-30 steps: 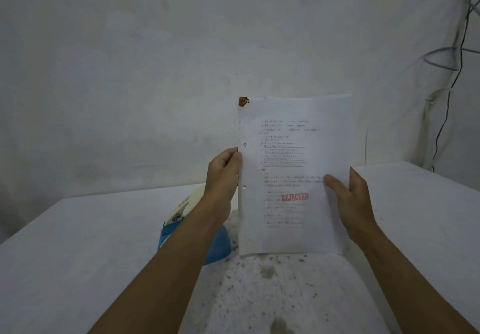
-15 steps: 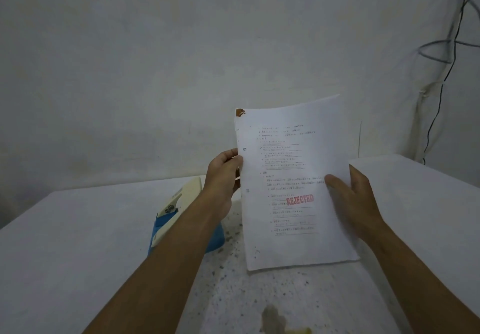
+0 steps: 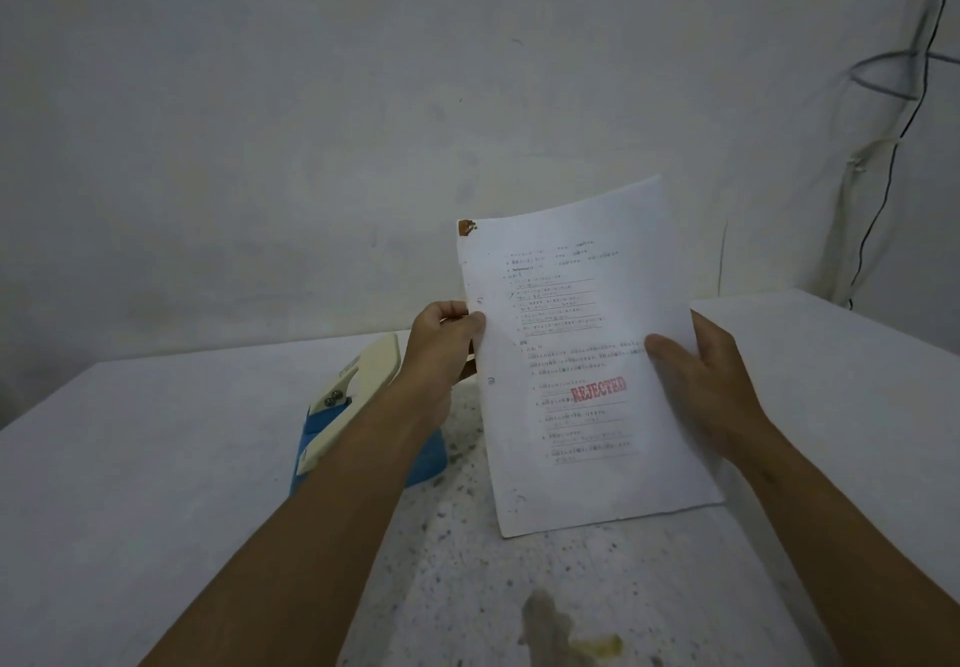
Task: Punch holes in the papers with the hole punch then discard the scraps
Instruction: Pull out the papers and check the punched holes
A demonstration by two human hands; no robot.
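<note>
Both hands hold up a stack of white papers (image 3: 571, 303) printed with text and a red "REJECTED" stamp, tilted to the right. Two punched holes show along its left edge, and its top left corner has a brown stain. My left hand (image 3: 441, 349) pinches the left edge between the holes. My right hand (image 3: 706, 380) grips the right edge, thumb on the front. A blue hole punch (image 3: 353, 396) with a cream lever stands on the table behind my left forearm, which partly hides it.
The white table (image 3: 156, 458) has a speckled, dirty strip (image 3: 467, 562) down its middle and a yellowish stain (image 3: 566, 640) near the front edge. A bare wall stands close behind. Cables (image 3: 893, 136) hang in the right corner.
The papers have tilted clockwise, their top leaning right and the bottom edge lowering toward the table. Both hands kept their grip. The view has dipped a little, revealing more of the near table.
</note>
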